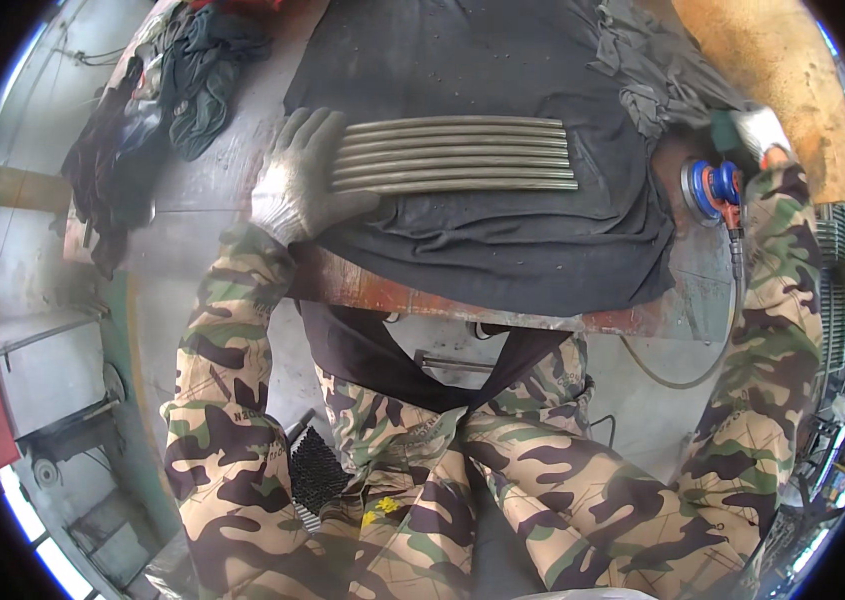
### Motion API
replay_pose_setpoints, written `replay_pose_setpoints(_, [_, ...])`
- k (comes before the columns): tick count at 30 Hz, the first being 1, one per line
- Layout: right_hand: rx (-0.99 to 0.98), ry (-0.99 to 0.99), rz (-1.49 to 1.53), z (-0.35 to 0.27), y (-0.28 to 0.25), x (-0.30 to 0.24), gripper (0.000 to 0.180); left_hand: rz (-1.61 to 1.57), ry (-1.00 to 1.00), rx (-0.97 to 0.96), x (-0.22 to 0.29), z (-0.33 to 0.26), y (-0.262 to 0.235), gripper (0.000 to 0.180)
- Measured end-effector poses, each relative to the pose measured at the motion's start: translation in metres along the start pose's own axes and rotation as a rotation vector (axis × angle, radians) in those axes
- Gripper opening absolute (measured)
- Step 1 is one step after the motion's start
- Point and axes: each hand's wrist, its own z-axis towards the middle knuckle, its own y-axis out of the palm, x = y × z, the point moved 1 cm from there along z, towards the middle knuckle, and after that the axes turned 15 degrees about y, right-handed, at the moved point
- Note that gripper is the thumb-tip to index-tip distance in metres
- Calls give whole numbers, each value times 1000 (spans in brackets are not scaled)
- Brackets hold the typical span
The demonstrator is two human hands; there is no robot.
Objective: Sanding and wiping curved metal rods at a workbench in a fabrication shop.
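Grey metal rods [458, 155] lie side by side in the head view, on a black cloth [503, 240] that covers much of the counter [368, 286]. Their right ends show plainly; their left ends are hidden by the gloved left hand [301, 185]. That hand is spread, fingers pointing to the far side and thumb well apart, reaching along the near side of the row. How firmly it presses cannot be told.

Over at the far right, the gloved right hand [763, 132] is blurred and partly turned away, beside a dark green patch [725, 131] too unclear to name. Whether its fingers are closed on that, I cannot tell. Just below sits a blue-and-orange tool with a round pad [711, 188], its hose [681, 384] dropping past the counter's edge and partly lost behind the camouflage sleeve [763, 330]. Crumpled dark clothes [213, 75] are cut off at the top left.
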Motion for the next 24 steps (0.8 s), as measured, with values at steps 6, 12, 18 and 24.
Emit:
replay_pose_setpoints(6, [266, 446, 550, -29, -34, 28, 31, -93, -224, -173, 8, -3, -20, 101])
replay_pose_setpoints(12, [-355, -123, -10, -46, -44, 27, 25, -64, -201, -140, 1, -9, -5, 102])
replay_pose_setpoints(18, [-668, 218, 395, -116, -172, -73, 21, -28, -174, -106, -1, -5, -1, 102])
replay_pose_setpoints(24, [-382, -261, 1004, -140, -216, -237, 39, -34, -214, -125, -1, -14, -6, 102])
